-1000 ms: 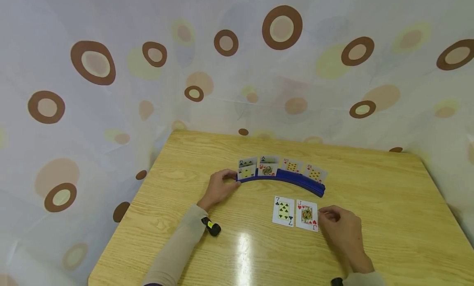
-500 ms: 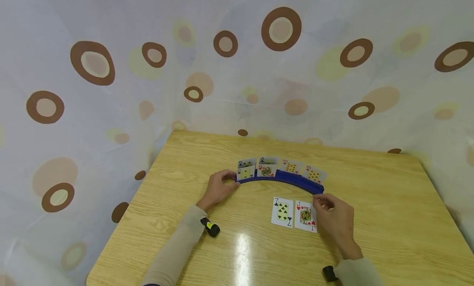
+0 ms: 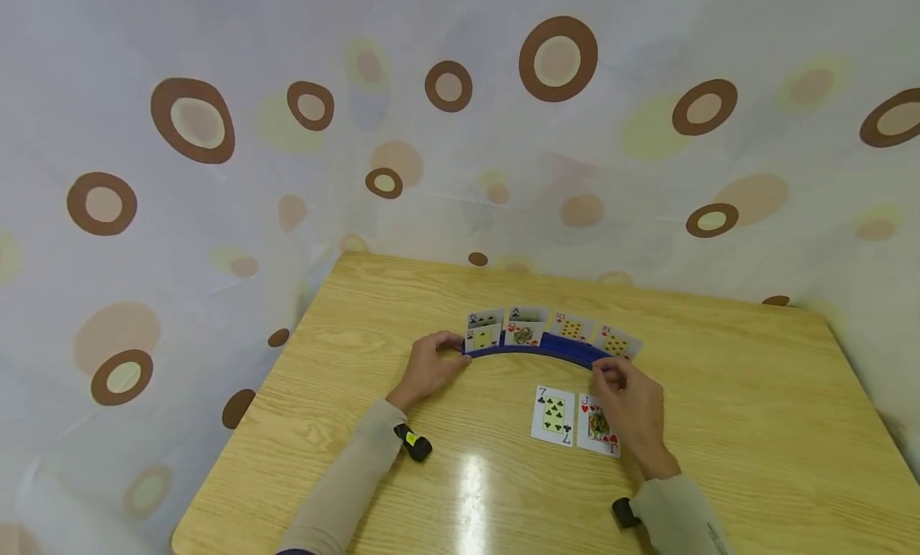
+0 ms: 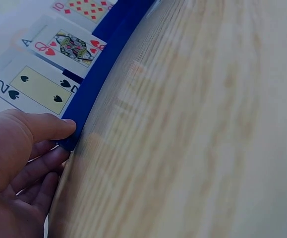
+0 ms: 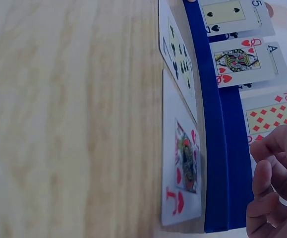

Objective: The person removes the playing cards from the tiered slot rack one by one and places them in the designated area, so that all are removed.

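Note:
A curved blue card holder (image 3: 575,350) stands on the table with several playing cards upright in it. In its front row are the two of spades (image 4: 39,91) and queen of hearts (image 5: 237,62); behind stand the ten of diamonds (image 5: 269,119) and others. My left hand (image 3: 429,367) grips the holder's left end, thumb on the front, fingers beneath. My right hand (image 3: 636,411) is over the holder's right end, fingers loosely bent, nothing visible between them. It partly covers the jack of hearts (image 3: 592,427) in the head view. Left of the jack lies the seven of clubs (image 3: 553,415).
The wooden table (image 3: 755,427) reaches back to a patterned curtain (image 3: 503,140) with brown rings. A black band (image 3: 413,443) is on the left wrist, and another black piece (image 3: 625,513) is at the right cuff.
My right hand has moved forward and left, from beside the jack of hearts to the holder's right end. The left hand keeps its grip, and the cards stay in place.

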The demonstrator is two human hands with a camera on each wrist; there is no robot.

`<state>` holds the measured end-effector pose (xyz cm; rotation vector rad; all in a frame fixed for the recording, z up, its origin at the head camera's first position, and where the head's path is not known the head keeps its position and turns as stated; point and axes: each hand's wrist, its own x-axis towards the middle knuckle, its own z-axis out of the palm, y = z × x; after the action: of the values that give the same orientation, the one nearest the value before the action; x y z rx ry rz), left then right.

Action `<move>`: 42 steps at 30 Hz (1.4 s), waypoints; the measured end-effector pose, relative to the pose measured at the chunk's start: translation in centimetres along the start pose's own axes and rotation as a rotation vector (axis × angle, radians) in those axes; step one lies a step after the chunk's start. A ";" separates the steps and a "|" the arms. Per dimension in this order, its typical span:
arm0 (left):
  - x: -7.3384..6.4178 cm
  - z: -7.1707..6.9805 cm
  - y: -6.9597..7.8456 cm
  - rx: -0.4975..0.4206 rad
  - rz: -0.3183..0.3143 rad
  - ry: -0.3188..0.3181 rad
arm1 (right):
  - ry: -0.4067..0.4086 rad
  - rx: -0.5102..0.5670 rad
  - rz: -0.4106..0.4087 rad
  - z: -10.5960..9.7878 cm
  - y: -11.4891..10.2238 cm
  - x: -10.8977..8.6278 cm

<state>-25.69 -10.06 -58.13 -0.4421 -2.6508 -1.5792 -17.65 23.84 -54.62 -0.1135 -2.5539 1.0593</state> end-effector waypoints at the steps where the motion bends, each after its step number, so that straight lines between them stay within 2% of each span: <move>1: 0.0 0.0 0.0 -0.001 -0.001 0.001 | -0.003 0.000 -0.005 0.1 -0.1 0.2; 11: -0.2 0.0 -0.2 0.011 -0.006 -0.003 | -0.029 0.024 -0.019 1.8 -1.0 1.1; 17: -0.4 0.1 -0.3 -0.003 -0.031 -0.011 | -0.035 0.058 -0.046 2.7 -1.2 1.7; 27: 0.1 0.2 -0.5 0.006 -0.005 0.008 | -0.002 0.117 -0.098 4.0 -1.9 3.1; 36: 0.0 0.0 -0.4 -0.002 0.002 0.013 | -0.007 0.144 -0.038 4.8 -3.0 3.1; 42: 0.0 0.1 -0.3 -0.017 -0.002 0.007 | 0.015 0.146 -0.033 4.9 -3.4 3.2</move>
<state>-25.74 -10.14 -58.47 -0.4341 -2.6355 -1.6018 -22.17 18.84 -54.43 -0.0400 -2.4471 1.2232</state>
